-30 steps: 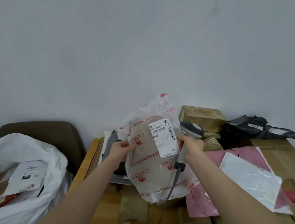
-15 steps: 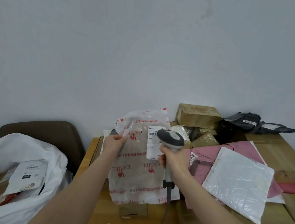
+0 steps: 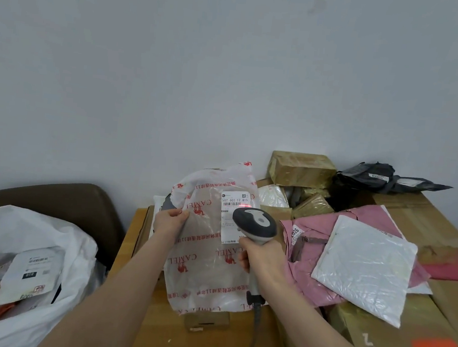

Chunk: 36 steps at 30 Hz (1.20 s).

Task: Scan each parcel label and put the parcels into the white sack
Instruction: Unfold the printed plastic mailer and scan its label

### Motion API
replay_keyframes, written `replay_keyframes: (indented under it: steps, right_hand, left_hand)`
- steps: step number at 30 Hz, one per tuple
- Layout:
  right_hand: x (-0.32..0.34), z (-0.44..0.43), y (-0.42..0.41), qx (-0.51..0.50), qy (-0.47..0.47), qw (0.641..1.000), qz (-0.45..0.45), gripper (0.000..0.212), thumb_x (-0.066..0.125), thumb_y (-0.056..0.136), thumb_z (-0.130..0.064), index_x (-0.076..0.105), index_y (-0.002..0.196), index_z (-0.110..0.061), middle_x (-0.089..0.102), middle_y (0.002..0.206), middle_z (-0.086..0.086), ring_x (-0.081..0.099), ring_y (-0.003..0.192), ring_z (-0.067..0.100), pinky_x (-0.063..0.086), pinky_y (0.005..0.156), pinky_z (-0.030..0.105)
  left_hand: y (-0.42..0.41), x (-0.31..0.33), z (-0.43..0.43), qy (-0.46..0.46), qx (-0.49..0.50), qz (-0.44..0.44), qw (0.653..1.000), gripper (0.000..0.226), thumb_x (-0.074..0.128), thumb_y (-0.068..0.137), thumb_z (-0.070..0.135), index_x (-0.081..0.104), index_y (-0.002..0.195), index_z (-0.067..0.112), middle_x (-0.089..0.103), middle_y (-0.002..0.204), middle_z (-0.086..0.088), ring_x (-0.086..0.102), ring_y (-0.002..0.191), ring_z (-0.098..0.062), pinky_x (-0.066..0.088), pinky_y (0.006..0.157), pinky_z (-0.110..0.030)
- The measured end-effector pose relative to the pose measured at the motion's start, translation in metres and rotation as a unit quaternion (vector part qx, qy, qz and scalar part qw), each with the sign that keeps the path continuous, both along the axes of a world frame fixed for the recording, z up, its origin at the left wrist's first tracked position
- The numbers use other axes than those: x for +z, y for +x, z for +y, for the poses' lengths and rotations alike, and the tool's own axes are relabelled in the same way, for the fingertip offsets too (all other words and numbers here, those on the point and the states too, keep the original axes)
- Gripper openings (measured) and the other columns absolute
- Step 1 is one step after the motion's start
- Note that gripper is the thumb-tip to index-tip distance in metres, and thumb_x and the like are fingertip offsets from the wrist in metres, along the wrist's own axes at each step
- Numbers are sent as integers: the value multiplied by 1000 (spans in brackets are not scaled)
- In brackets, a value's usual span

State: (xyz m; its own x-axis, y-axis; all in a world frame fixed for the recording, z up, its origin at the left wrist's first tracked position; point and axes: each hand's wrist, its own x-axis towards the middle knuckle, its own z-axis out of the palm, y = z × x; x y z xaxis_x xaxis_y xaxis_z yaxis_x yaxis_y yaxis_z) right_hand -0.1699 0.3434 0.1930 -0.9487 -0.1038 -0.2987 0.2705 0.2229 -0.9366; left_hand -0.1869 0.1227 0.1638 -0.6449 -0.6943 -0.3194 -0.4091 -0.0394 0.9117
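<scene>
At the near left end of the wooden table, the left hand pinches the upper left edge of the parcel, a clear plastic bag printed in red with "CAMEL". The parcel is held upright, facing the camera, above the table surface. Its lower edge overlaps a small brown carton on the table; contact between the two cannot be confirmed.

The white label sits on the upper right of the parcel's front face. The right hand is wrapped around the handle of the scanner, a grey and white handheld unit. The scanner head stands in front of the lower part of the label and hides it. A red glow shows on the barcode just above the head. The cable drops from the handle base toward the bottom edge of the view.

The white sack stands at lower left, beside the table, with its mouth open. It holds several parcels, and one with a white label lies uppermost. A brown chair back is behind the sack.

To the right of the scanner, a pink mailer lies on the table with a white padded mailer on top of it. A brown tape-wrapped box stands against the wall, and black bags lie at the far right corner
</scene>
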Motion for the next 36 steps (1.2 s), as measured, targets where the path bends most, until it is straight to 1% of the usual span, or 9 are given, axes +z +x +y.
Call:
replay_keyframes:
  steps: [9, 15, 17, 21, 24, 27, 29, 33, 36]
  right_hand:
    - [1, -14, 3, -24, 22, 999, -8, 22, 64, 76, -12, 62, 54, -10, 62, 48, 4, 59, 51, 21, 53, 64, 37]
    - [-2, -28, 4, -15, 45, 999, -2, 15, 65, 71, -21, 64, 62, -9, 67, 61, 11, 64, 62, 27, 56, 72, 45]
    - [-1, -32, 5, -23, 43, 999, -7, 17, 65, 74, -18, 63, 59, -9, 65, 55, 7, 62, 57, 24, 56, 70, 43]
    - [-2, -35, 1, -46, 29, 999, -3, 27, 66, 81, -14, 61, 55, -10, 61, 47, -1, 58, 47, 13, 51, 63, 30]
    - [-4, -38, -4, -57, 3, 998, -12, 19, 70, 82, -17, 65, 66, -8, 68, 57, 4, 62, 55, 16, 57, 71, 36]
    - [-6, -40, -3, -65, -22, 997, -31, 17, 74, 81, -20, 67, 84, -4, 71, 74, 10, 64, 64, 21, 58, 79, 42]
    - [-7, -45, 3, -53, -38, 997, -43, 19, 75, 81, -20, 65, 89, -5, 71, 78, 11, 65, 68, 21, 58, 80, 42]
    - [-9, -64, 26, -10, -35, 998, -54, 15, 75, 81, -21, 65, 83, -9, 69, 72, 7, 64, 65, 20, 57, 76, 40]
    - [-12, -88, 51, 37, -25, 997, -56, 15, 74, 82, -21, 65, 87, -10, 70, 77, 7, 65, 69, 19, 57, 75, 36]
  left_hand:
    - [-3, -8, -17, 12, -2, -9, 1000, 43, 70, 85, 22, 61, 124, 5, 62, 120, -10, 57, 110, -33, 48, 99, -48]
    - [-5, -13, -28, 1, -16, -13, 1000, 42, 70, 86, 23, 62, 123, 5, 63, 119, -10, 59, 107, -31, 50, 96, -48]
    - [-5, -15, -32, 1, -17, -16, 1000, 40, 69, 87, 23, 62, 122, 6, 63, 118, -9, 59, 107, -31, 50, 96, -47]
    - [-4, -15, -39, 12, -8, -18, 1000, 40, 69, 86, 23, 62, 123, 8, 61, 120, -7, 58, 107, -30, 50, 96, -47]
    - [4, -12, -43, 13, 9, -14, 1000, 38, 68, 87, 23, 62, 122, 10, 60, 119, -8, 58, 103, -28, 51, 94, -46]
    - [24, -8, -45, 6, 21, -5, 1000, 38, 64, 90, 23, 61, 124, 8, 61, 117, -7, 56, 91, -23, 50, 87, -39]
    - [46, -2, -48, -1, 42, -3, 999, 37, 62, 92, 23, 59, 125, 7, 60, 106, -3, 56, 82, -18, 48, 83, -35]
    - [96, 1, -64, -25, 67, -7, 997, 38, 65, 89, 24, 62, 122, 4, 61, 119, -8, 57, 110, -30, 47, 99, -43]
    - [133, 5, -77, -34, 84, -7, 996, 35, 66, 89, 23, 63, 118, 5, 60, 106, -3, 56, 112, -28, 48, 97, -40]
